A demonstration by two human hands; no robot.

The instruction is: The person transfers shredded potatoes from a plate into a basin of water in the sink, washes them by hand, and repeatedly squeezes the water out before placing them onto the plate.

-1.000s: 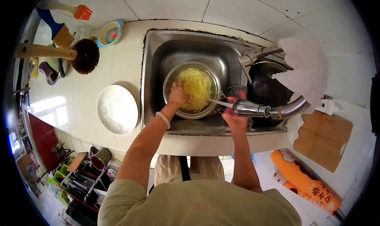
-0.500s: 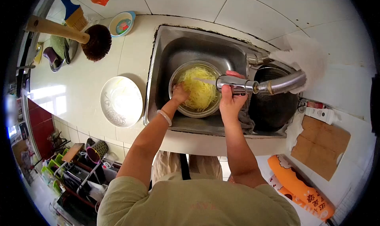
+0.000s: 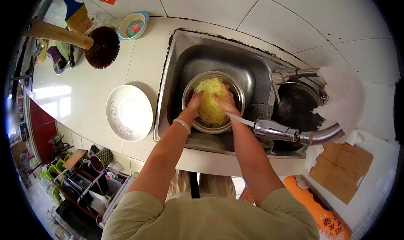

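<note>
- The shreds point(image 3: 211, 103), pale yellow, are bunched into a clump within the rim of the metal bowl point(image 3: 213, 130).
- The left hand point(image 3: 194, 104) curls around the clump's left side, fingers pressed against it; a pale bangle point(image 3: 182, 125) circles that wrist.
- The right hand point(image 3: 225, 100) cups the opposite side, thumb and fingers bent onto the shreds, so the clump sits between both palms.
- Water point(image 3: 239, 119) runs from the tap point(image 3: 275, 130) to the right hand, near the wrist.
- The bowl stands in the larger basin of the steel sink point(image 3: 235, 67); a dark pan point(image 3: 299, 109) occupies the smaller basin.
- Ragged white material point(image 3: 343, 97) hangs about the tap's pipe.
- Left of the sink, the glossy cream counter point(image 3: 84, 126) reflects a window and bears a white plate point(image 3: 129, 113); farther back is a small blue-rimmed dish point(image 3: 134, 26).
- A round dark brush point(image 3: 102, 47) hangs over the counter's far left.
- Pale tiles point(image 3: 202, 4) line the wall behind.
- Brown cardboard point(image 3: 341, 170) lies at right, above an orange bag point(image 3: 313, 206).
- A crowded rack point(image 3: 80, 185) fills the lower left.
</note>
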